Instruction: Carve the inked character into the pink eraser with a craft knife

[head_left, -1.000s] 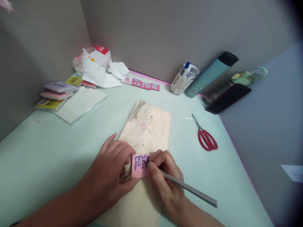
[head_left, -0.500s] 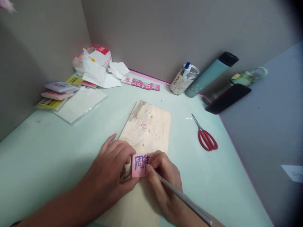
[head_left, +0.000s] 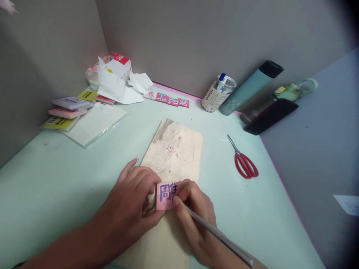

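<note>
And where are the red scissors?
In the head view, the scissors lie on the right side of the table, right of the wooden board, beyond the right hand.

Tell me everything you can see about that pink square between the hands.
The pink square has its face turned up, marked with bold purple-blue strokes; its material is unclear. It sits over the wooden board. The left hand appears to pinch its left end; the right hand, holding a slim metal-looking tool, hides its right side.
</note>
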Available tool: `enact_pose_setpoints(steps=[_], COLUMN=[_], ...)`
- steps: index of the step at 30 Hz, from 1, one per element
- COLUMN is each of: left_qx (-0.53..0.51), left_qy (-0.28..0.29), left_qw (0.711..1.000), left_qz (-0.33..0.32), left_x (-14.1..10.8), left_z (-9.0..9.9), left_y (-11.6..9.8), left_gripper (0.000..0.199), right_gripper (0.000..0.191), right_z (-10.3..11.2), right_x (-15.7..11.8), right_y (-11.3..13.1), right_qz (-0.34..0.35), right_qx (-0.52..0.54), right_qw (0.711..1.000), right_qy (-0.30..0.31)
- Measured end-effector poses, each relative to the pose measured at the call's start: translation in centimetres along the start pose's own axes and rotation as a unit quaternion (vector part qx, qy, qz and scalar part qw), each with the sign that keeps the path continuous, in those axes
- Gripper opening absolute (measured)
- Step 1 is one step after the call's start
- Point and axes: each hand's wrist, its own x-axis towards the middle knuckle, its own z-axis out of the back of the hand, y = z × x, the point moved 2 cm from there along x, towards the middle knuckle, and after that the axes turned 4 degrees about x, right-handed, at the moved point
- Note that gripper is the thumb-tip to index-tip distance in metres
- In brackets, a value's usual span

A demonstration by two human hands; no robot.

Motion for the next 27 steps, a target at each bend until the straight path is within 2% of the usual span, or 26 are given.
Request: enact_pose_setpoints(steps=[14, 18, 27], left_qx=[-0.007, -0.009, -0.003], left_qy=[0.010, -0.002, 0.005], left_qw=[1.000, 1.000, 1.000], left_qz=[0.004, 0.011, -0.008], left_x=[-0.10, -0.13, -0.10], left_z=[0.05, 0.09, -0.01], left_y=[-0.01, -0.04, 0.26], left_gripper=[0.021, 0.019, 0.023], right_gripper=[0.018, 0.018, 0.020], right_z=[0.20, 0.37, 0.51], right_x=[0.17, 0.14, 0.01], right_y=[0.44, 0.72, 0.88], right_qz=[-0.016, -0.023, -0.024], right_qx=[0.026, 0.024, 0.028], right_qw=[0.999, 0.999, 0.999], right_qy=[0.018, 0.019, 0.026])
